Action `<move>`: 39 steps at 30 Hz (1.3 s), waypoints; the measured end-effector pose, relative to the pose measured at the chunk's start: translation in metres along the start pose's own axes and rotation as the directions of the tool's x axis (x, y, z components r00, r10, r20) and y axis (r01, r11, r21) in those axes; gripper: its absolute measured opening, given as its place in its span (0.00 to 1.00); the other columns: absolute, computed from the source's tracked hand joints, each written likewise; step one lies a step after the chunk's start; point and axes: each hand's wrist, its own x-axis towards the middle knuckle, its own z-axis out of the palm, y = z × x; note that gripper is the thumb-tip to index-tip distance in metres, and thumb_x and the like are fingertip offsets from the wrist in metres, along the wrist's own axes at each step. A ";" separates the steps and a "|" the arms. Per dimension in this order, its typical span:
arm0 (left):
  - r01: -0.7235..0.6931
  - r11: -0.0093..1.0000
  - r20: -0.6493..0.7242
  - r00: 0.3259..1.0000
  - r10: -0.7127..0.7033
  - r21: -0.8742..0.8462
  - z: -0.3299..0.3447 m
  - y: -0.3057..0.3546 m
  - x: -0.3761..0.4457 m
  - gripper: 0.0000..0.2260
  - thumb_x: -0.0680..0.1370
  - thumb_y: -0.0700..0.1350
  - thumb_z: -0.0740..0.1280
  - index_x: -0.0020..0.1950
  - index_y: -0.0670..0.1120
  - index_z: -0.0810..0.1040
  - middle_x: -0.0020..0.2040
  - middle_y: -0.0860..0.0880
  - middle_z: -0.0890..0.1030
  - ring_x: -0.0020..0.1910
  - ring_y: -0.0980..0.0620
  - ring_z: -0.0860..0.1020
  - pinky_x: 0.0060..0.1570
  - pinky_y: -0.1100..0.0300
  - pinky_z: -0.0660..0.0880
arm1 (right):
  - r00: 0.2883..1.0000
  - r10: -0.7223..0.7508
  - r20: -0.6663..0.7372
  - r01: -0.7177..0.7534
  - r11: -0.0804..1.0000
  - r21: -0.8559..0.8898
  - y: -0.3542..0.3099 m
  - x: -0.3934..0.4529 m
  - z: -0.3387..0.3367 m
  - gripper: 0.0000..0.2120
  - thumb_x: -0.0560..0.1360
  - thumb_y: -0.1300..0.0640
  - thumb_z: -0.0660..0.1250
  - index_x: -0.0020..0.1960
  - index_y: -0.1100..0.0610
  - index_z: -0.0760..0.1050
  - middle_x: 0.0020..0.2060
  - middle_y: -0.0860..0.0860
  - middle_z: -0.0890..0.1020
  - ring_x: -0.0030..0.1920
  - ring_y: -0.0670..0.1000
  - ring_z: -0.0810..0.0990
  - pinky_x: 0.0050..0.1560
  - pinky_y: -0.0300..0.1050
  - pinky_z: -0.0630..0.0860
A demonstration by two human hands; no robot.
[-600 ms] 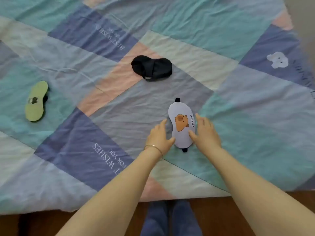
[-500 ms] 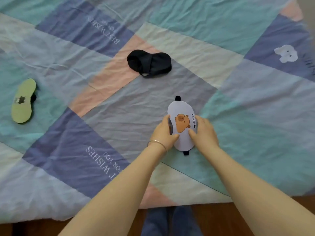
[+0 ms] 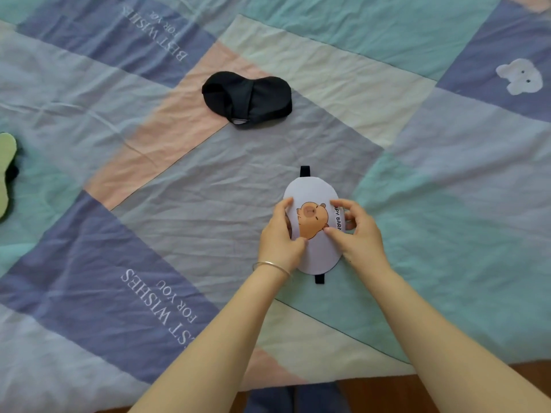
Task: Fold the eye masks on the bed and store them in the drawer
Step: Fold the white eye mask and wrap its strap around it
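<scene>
I see the capybara eye mask point(image 3: 313, 231) lying flat on the bed point(image 3: 447, 204), just right of centre in the frame, its long axis running up and down. My left hand point(image 3: 278, 236) pinches its left edge, thumb on top and fingers curled under; my right hand point(image 3: 356, 234) does the same on the right edge, thumb pressing near the printed animal. Both are closed on the mask, which is not yet lifted or creased.

The risk, as I judge it, is a crooked fold: both grips sit at the waist, so the two rounded ends may not meet squarely. The black strap point(image 3: 305, 171), poking out at the top end and again at the bottom, could slip loose and leave a tail outside the fold.

The mask is pale lavender with an orange-brown capybara and black lettering, smooth and lightly padded by the look of it.

Further out, a black eye mask point(image 3: 247, 98) lies well apart toward the upper centre, and a green eye mask point(image 3: 5, 174) is cut off by the left edge. No drawer is in view.
</scene>
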 end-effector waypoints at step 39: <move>0.141 0.382 0.117 0.989 -0.086 -0.913 -0.115 0.082 -0.071 0.08 0.75 0.41 0.67 0.52 0.49 0.83 0.48 0.50 0.85 0.42 0.54 0.83 0.33 0.63 0.78 | 0.910 -0.209 0.358 0.069 0.928 0.366 -0.115 -0.124 0.000 0.18 0.71 0.57 0.61 0.60 0.52 0.72 0.49 0.52 0.84 0.51 0.48 0.81 0.51 0.33 0.73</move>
